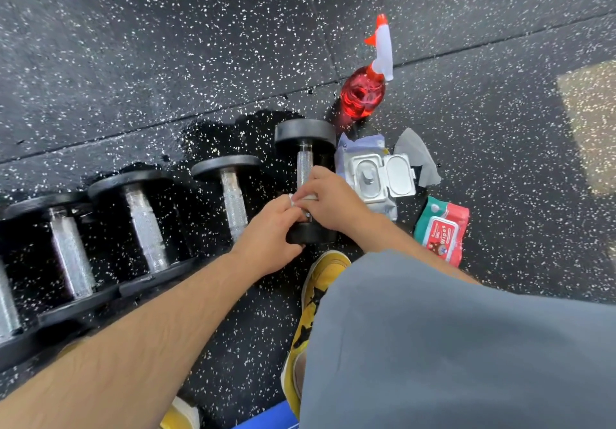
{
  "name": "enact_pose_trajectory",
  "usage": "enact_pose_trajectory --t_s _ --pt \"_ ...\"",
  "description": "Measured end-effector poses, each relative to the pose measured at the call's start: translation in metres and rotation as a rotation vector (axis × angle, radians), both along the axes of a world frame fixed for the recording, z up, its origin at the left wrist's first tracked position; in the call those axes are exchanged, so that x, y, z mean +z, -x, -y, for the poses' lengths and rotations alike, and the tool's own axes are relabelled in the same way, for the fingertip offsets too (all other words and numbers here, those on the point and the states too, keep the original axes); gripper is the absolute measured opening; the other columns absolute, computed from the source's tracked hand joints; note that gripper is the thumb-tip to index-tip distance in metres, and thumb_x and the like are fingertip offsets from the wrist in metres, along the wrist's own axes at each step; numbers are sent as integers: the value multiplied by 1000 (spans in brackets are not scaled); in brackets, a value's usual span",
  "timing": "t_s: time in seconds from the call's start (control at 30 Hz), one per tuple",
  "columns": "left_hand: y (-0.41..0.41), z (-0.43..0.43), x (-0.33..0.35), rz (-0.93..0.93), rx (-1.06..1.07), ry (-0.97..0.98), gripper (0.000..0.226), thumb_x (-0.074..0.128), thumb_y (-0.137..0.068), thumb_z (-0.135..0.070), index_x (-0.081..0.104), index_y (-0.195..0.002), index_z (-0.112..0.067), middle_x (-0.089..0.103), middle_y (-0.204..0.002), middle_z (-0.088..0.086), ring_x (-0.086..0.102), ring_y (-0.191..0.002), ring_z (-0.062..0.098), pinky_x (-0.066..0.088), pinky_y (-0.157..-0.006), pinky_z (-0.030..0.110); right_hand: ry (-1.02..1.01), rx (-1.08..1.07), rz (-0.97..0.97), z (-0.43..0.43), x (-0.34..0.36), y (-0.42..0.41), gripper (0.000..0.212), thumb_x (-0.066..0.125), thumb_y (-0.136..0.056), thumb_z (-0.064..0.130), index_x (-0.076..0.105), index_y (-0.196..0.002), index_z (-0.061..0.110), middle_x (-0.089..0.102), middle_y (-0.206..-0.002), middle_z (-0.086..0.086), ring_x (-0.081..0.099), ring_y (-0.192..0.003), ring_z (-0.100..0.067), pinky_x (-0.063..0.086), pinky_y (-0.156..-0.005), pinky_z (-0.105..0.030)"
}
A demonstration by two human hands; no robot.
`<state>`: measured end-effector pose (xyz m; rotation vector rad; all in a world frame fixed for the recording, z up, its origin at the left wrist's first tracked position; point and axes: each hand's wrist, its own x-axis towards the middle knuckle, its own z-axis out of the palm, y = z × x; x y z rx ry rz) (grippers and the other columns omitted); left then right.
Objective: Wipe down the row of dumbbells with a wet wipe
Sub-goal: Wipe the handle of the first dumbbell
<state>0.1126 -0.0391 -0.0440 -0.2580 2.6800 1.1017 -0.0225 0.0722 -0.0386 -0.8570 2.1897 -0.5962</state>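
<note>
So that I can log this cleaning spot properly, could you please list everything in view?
dumbbells: five, black heads and silver handles, in a row on the floor; the leftmost is cut off by the frame
wet wipe: one, white, on the rightmost dumbbell's handle
spray bottle: one, red with a white head, beyond the rightmost dumbbell
open wipes pack: one, pale, white lid flipped open, right of the row
grey sheet: one, behind that lid
closed wipes pack: one, red and green, nearer the person
floor: black, white-speckled, wet around the dumbbells
shoes: two, yellow
shorts: grey
left hand, right hand: both grip the wipe
</note>
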Motion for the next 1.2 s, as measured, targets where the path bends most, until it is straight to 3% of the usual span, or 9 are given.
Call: enact_pose_trajectory --t_s 0.13,0.27,0.43,0.63,0.77,0.87,0.97,1.13,1.2 --pt "0 2 -1 40 11 -5 36 79 -72 -24 63 -105 -21 38 -94 -9 43 -87 9 43 -72 25 -48 51 36 -10 1 8 10 75 -88 30 81 -95 26 41 -83 9 44 -76 -4 34 -74 -23" --pt "-1 2 -2 33 13 13 32 78 -74 -25 64 -102 -21 36 -92 -11 41 -85 7 34 -69 20 -70 79 11 0 3 0 13 70 -91 25 80 -98 25 44 -87 7 49 -84 -13 43 -78 -31" --pt "0 2 3 60 51 -29 40 79 -73 -23 55 -105 -24 45 -100 -10 46 -94 8 45 -78 25 -98 100 107 -11 10 9 10 72 -90 27 80 -96 31 45 -79 15 47 -74 0 36 -73 -20" --pt "1 0 6 84 89 -41 43 79 -73 -20 42 -96 -26 46 -99 -11 45 -91 9 35 -69 21 -153 171 89 4 12 3 20 65 -88 12 80 -88 25 58 -78 9 59 -82 -16 52 -80 -37" --pt "2 1 4 77 72 -41 43 78 -73 -23 41 -96 -27 45 -99 -11 43 -91 7 32 -66 19 -177 126 145 -5 7 10 16 69 -89 19 80 -89 31 56 -79 17 58 -86 -10 48 -84 -28" --pt "4 -2 4 82 68 -29 41 76 -73 -20 41 -93 -27 44 -96 -11 42 -90 8 31 -62 15 -221 126 156 0 6 12 24 68 -86 17 77 -74 36 61 -73 15 58 -75 -7 46 -73 -26" --pt "6 -3 3 67 58 -12 37 74 -71 -19 40 -87 -25 43 -91 -11 41 -86 11 29 -62 19 -262 181 116 12 6 6 47 59 -83 6 58 -45 34 54 -55 7 49 -56 -9 39 -59 -28" --pt "5 -2 2 71 57 -12 38 74 -71 -20 40 -88 -26 45 -91 -12 43 -87 9 30 -62 18 -271 112 181 -3 5 12 29 70 -86 20 71 -67 42 70 -85 11 65 -85 -12 52 -81 -30" --pt "7 -4 3 71 59 -9 39 74 -71 -19 39 -86 -27 42 -89 -14 42 -86 9 29 -61 17 -275 105 174 -2 9 14 30 71 -85 20 70 -65 42 69 -84 12 64 -85 -11 52 -80 -27"
